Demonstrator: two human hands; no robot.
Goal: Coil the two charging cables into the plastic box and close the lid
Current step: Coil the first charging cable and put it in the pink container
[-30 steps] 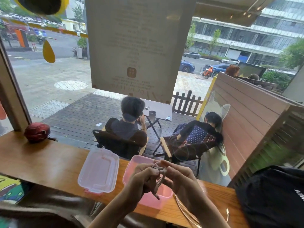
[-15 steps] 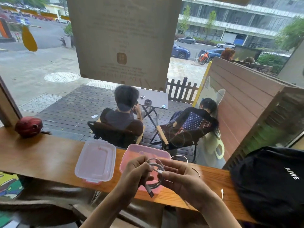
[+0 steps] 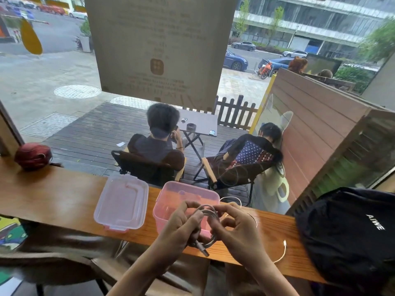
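A pink plastic box [image 3: 171,193] stands open on the wooden counter [image 3: 53,199], its clear lid [image 3: 121,202] lying flat to its left. Just in front of the box, my left hand [image 3: 178,230] and my right hand [image 3: 237,229] together hold a grey charging cable [image 3: 208,212] wound into a small loop; its plug end hangs below my left hand. A second, white cable [image 3: 283,252] lies loose on the counter to the right, its plug near the front edge.
A black backpack [image 3: 352,231] fills the counter's right end. A dark red pouch [image 3: 33,155] sits at the far left by the window. Glass runs along the counter's far edge; two people sit outside on the deck.
The cable loop has gained a turn and looks tighter between my hands. The camera has tilted down a little, so the counter and backpack show more.
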